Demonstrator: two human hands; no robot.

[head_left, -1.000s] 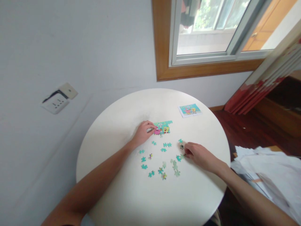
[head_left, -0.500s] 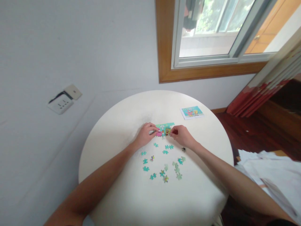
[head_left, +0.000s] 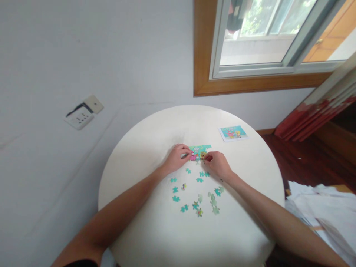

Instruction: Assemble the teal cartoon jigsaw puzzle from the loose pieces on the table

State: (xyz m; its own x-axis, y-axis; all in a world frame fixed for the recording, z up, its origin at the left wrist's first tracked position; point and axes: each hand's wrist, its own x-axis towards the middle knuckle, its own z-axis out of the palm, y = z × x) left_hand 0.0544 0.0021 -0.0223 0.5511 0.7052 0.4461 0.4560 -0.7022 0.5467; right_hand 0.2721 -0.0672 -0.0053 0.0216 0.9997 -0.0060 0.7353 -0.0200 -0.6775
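Observation:
A partly assembled jigsaw puzzle (head_left: 199,149) with cartoon figures on a turquoise ground lies flat on the white round table (head_left: 133,141). My left hand (head_left: 178,157) is at its left edge, thumb and fingers closed on the border beside the pink figure. At the lower right corner, near the yellow figure, my right hand (head_left: 218,164) has its fingertips pinched together on what seems to be a puzzle piece, mostly hidden by the fingers. Loose turquoise puzzle pieces (head_left: 199,180) lie just below the puzzle. A small dark piece is largely covered by my right wrist.
Several more loose pieces (head_left: 176,199) are scattered nearer to me, among them pale green ones (head_left: 213,200). A picture card (head_left: 233,133) of the cartoon lies at the back right. White papers (head_left: 319,207) are piled right of the table. The wall with a socket (head_left: 79,118) stands behind.
My right fingertips have moved from the puzzle's right edge down and inward to its lower right corner. My left hand keeps its place on the left edge. The whole view has shifted slightly.

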